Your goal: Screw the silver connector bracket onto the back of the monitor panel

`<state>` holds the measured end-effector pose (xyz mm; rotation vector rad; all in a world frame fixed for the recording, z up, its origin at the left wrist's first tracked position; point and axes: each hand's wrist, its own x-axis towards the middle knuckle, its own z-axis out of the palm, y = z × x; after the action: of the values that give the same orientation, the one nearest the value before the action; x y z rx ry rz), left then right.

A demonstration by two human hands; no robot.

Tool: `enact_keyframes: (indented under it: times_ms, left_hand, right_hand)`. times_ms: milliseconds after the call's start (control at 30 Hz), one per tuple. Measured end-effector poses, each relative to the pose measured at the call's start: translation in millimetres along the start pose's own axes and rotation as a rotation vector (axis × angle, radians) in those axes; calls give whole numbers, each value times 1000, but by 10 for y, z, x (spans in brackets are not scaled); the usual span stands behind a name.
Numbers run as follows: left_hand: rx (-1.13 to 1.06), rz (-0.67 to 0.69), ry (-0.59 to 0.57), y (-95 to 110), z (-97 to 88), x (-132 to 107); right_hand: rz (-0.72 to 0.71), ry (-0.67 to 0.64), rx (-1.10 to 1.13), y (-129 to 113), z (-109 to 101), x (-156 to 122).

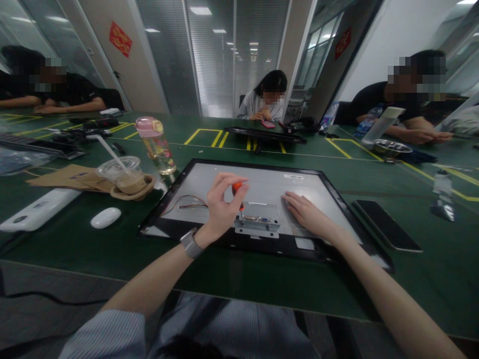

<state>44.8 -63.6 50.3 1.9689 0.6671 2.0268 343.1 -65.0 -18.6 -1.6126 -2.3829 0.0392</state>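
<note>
A flat monitor panel [209,174] lies back-up on the green table in front of me, its grey metal back facing me inside a black frame. My left hand [220,204] is closed round a screwdriver with an orange handle [237,188], held upright with its tip at the metal connector bracket [258,227] near the panel's front edge. My right hand [307,212] lies flat on the panel just right of the bracket, fingers stretched out. A bundle of thin coloured wires [187,202] runs over the panel left of my left hand.
A white mouse [106,217], a white box [37,209], an iced drink cup with straw [123,174] and a pink-lidded bottle [156,145] stand at the left. A black phone [387,231] lies at the right. Three other people sit at the far side; another panel [265,134] lies there.
</note>
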Motion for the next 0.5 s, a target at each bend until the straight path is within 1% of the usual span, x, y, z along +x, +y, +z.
enact_keyframes:
  times_ms: [67, 133, 300, 400, 500]
  left_hand:
    - [33, 27, 20, 0, -4, 3]
    - [35, 26, 6, 15, -12, 8]
    - [-63, -36, -57, 37, -17, -3]
    - [-79, -70, -21, 17, -6, -22]
    - [-4, -27, 27, 13, 1, -18]
  right_hand:
    - [-5, 2, -6, 5, 7, -2]
    - [-4, -3, -15, 2, 7, -1]
    - [5, -4, -9, -27, -16, 4]
    - [8, -12, -4, -47, -35, 3]
    - [9, -24, -2, -57, -47, 1]
